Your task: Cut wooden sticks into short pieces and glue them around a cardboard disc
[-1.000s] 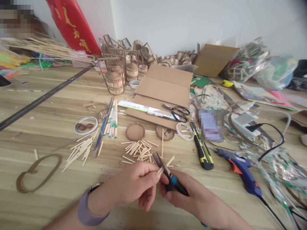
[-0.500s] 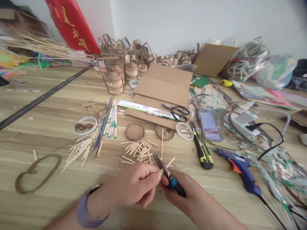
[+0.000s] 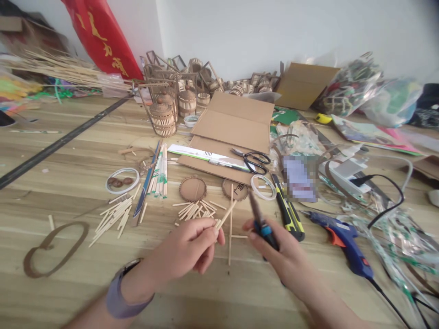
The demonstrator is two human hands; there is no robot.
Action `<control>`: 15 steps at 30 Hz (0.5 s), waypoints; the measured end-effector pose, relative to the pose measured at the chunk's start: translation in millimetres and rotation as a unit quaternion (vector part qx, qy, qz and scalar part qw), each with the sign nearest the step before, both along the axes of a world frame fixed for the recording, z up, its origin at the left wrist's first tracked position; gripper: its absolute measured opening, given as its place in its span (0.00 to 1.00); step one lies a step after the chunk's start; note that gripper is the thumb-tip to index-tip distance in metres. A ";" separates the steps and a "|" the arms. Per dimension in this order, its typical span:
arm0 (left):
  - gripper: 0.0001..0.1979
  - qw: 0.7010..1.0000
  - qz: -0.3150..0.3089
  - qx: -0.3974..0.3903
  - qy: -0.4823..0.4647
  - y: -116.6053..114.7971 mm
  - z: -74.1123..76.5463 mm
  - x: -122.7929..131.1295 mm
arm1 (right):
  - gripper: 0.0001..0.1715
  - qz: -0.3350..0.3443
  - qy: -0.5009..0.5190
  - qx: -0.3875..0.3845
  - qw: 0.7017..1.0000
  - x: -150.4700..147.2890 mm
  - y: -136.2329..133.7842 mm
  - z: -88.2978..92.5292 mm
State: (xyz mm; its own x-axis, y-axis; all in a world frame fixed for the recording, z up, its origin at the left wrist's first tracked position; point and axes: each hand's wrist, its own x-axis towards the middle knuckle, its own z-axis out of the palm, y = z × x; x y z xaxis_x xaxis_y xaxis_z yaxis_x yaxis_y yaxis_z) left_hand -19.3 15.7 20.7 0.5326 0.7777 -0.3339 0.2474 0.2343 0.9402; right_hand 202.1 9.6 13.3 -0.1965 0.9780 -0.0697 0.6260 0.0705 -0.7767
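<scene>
My left hand (image 3: 195, 246) is closed, with short wooden sticks (image 3: 226, 215) pinched between thumb and fingers, their ends pointing up to the right. To its right, my right hand (image 3: 279, 244) grips a pair of shears (image 3: 263, 224) with dark, blue-banded handles. The blades point up and away, apart from the sticks. Between the hands a longer wooden stick (image 3: 230, 249) lies on the wooden table, with a short one touching it. Beyond my left hand is a pile of short cut sticks (image 3: 197, 210), partly hidden, below two round cardboard discs (image 3: 193, 189) with braided rims.
Right of my hands lie a yellow-black utility knife (image 3: 290, 214) and a blue glue gun (image 3: 346, 242) with its cord. Black scissors (image 3: 255, 160) rest on cardboard (image 3: 233, 119). Small lidded baskets (image 3: 163, 119) stand behind. More cut sticks (image 3: 115, 217) lie left.
My right hand has drawn the shears right, away from the sticks. My left hand has shifted slightly left, and the stick ends now point higher. A short piece lies on the table between them.
</scene>
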 end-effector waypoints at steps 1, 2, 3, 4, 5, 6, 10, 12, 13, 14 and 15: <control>0.14 0.999 -0.008 0.017 0.038 0.0 0.0 1.0 | 0.12 -0.031 -0.019 0.062 0.997 2.0 1.5 -3.8; 0.14 0.996 -0.023 0.038 0.075 -0.5 0.0 2.7 | 0.10 -0.046 -0.035 0.123 0.991 3.2 2.6 -7.2; 0.14 0.991 -0.042 0.062 0.109 -1.2 -0.2 4.9 | 0.08 -0.040 -0.047 0.176 0.982 3.4 3.0 -10.2; 0.15 0.985 -0.058 0.088 0.138 -2.2 -0.6 7.3 | 0.07 -0.016 -0.056 0.218 0.974 2.9 2.8 -12.6; 0.16 0.978 -0.070 0.114 0.163 -3.3 -1.1 9.7 | 0.08 0.020 -0.062 0.247 0.967 1.6 2.1 -14.5; 0.16 0.970 -0.078 0.138 0.185 -4.5 -1.8 11.8 | 0.10 0.058 -0.066 0.265 0.960 -0.2 1.0 -16.0; 0.13 0.939 -0.080 0.230 0.242 -8.0 -5.1 16.5 | 0.11 0.131 -0.106 0.267 0.949 -7.1 -3.1 -22.1; 0.12 0.927 -0.081 0.264 0.254 -9.1 -6.9 17.0 | 0.07 0.123 -0.137 0.268 0.946 -8.7 -3.7 -26.2; 0.13 0.920 -0.084 0.275 0.265 -9.6 -7.7 17.1 | 0.05 0.119 -0.151 0.270 0.944 -9.1 -3.8 -28.4; 0.13 0.913 -0.087 0.282 0.281 -10.1 -8.3 17.3 | 0.04 0.116 -0.164 0.271 0.942 -9.3 -3.9 -30.4; 0.14 0.905 -0.090 0.289 0.298 -10.7 -8.7 17.6 | 0.04 0.112 -0.174 0.271 0.940 -9.5 -4.1 -32.2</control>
